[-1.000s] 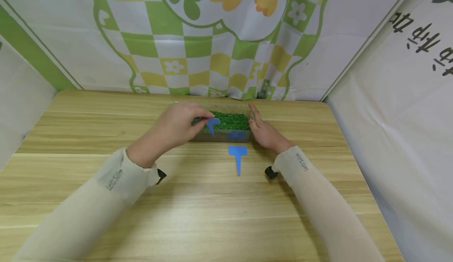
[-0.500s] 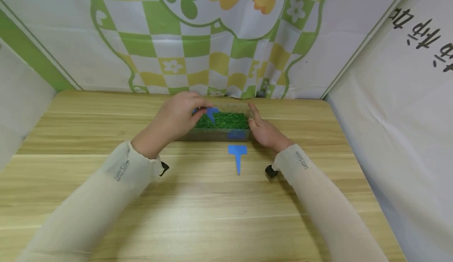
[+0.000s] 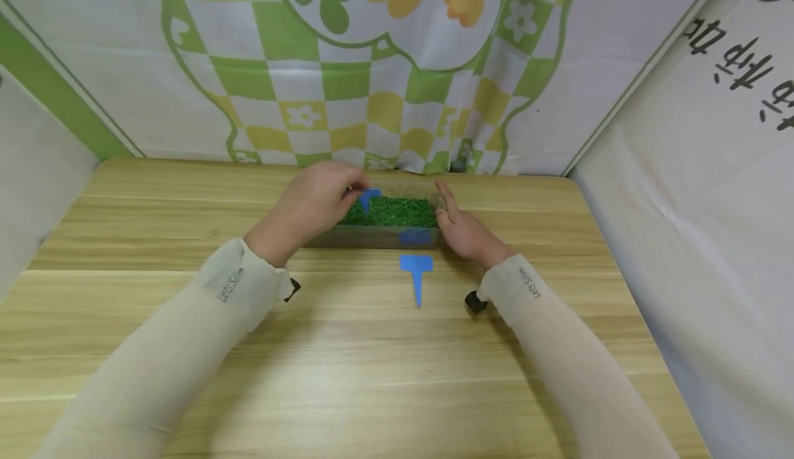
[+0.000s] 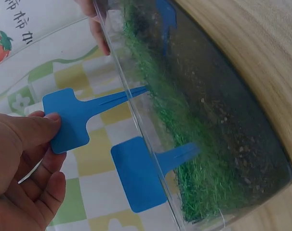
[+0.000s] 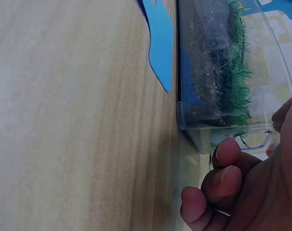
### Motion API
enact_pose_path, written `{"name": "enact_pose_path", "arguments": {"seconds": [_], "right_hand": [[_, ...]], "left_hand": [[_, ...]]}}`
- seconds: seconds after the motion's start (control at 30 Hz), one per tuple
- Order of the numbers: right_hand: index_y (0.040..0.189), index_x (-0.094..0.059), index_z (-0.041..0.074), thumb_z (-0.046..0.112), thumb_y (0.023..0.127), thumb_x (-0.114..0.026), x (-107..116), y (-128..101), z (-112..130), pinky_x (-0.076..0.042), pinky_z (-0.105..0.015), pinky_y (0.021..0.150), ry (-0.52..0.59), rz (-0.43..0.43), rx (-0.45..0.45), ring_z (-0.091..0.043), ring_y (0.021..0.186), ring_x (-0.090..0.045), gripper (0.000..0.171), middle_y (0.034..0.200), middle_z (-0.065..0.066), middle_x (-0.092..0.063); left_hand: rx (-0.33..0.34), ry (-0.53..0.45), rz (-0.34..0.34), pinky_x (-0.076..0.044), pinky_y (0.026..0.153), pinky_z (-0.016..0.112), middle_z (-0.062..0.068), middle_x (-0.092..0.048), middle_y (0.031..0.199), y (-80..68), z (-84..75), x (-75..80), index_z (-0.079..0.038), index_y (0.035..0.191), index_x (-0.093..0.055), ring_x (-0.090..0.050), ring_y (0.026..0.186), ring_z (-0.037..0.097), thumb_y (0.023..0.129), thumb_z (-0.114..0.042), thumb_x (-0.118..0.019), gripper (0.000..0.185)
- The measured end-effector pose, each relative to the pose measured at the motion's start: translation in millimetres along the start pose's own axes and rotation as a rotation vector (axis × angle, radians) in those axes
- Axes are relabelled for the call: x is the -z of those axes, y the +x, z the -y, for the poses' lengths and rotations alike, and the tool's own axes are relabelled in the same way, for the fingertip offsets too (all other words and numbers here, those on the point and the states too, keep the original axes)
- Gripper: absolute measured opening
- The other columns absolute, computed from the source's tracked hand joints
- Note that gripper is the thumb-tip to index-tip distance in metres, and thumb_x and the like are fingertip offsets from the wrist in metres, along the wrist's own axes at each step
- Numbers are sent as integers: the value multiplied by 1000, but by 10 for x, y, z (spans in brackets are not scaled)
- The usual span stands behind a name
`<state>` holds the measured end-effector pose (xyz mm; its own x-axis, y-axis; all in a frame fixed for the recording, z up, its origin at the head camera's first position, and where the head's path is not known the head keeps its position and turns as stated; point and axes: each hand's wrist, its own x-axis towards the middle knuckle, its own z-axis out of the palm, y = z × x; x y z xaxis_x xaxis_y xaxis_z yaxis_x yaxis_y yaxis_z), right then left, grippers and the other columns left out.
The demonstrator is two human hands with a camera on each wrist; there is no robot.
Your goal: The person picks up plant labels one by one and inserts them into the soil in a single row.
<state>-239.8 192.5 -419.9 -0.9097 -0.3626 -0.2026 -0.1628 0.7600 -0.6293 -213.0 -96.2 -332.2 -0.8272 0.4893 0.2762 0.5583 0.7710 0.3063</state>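
Note:
A clear plastic box (image 3: 384, 240) of soil and green grass (image 3: 400, 212) stands near the table's back edge. My left hand (image 3: 316, 200) pinches the broad head of a blue T-shaped plant label (image 4: 71, 120) between thumb and fingers; the label's pointed end reaches the grass. Beside it, a second blue plant label (image 4: 139, 175) stands in the grass. My right hand (image 3: 468, 235) grips the box's right end, its fingers (image 5: 228, 180) curled by the end wall. Another blue plant label (image 3: 417, 264) lies flat on the table in front of the box.
The wooden table (image 3: 397, 376) extends toward me in front of the box. Behind it hangs a checkered green, yellow and white cloth (image 3: 347, 100). A white cloth with black writing (image 3: 738, 66) hangs at the right.
My left hand has moved back and slightly right with the plant label, which went from in front of the box's near wall to over the grass. The right hand has stayed in place.

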Motion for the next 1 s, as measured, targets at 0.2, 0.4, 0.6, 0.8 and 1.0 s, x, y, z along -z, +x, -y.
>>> {"name": "enact_pose_path", "arguments": {"seconds": [0.2, 0.4, 0.6, 0.8, 1.0], "right_hand": [[148, 21, 58, 44, 108, -18, 3, 0, -17, -26, -51, 122, 13, -4, -10, -38, 142, -40, 57, 156, -20, -40], [146, 21, 60, 44, 108, -18, -10, 15, -25, -26, -52, 121, 17, 4, -12, -38, 143, -40, 57, 156, -19, -40], [146, 21, 60, 44, 108, -17, -9, 12, -27, -28, -52, 120, 23, 0, -7, -37, 142, -41, 56, 156, -19, -40], [147, 21, 58, 44, 108, -17, -6, 5, -18, -29, -52, 120, 24, 1, -4, -36, 142, -42, 57, 155, -20, -40], [148, 20, 58, 44, 108, -17, -3, 4, -20, -30, -53, 120, 31, 5, -9, -36, 142, -41, 56, 156, -21, -40]], "left_hand": [[-13, 4, -11, -57, 85, 39, 3, -74, 98, 48, -12, -50, -12, 105, -76, -69, 90, 22, 97, -9, -66, 13], [-5, 17, -9, -57, 86, 39, 3, -74, 97, 75, -22, -56, -12, 104, -76, -69, 91, 22, 96, -8, -67, 13], [-14, 25, -12, -57, 87, 40, 5, -74, 100, 98, -8, -49, -11, 105, -76, -69, 94, 23, 96, -8, -67, 13], [-6, 32, -5, -56, 89, 40, 6, -74, 101, 106, -2, -25, -10, 107, -75, -69, 96, 25, 97, -8, -66, 13], [3, 29, 0, -56, 90, 41, 6, -73, 102, 128, 26, -17, -9, 106, -74, -69, 97, 25, 97, -8, -65, 13]]}}
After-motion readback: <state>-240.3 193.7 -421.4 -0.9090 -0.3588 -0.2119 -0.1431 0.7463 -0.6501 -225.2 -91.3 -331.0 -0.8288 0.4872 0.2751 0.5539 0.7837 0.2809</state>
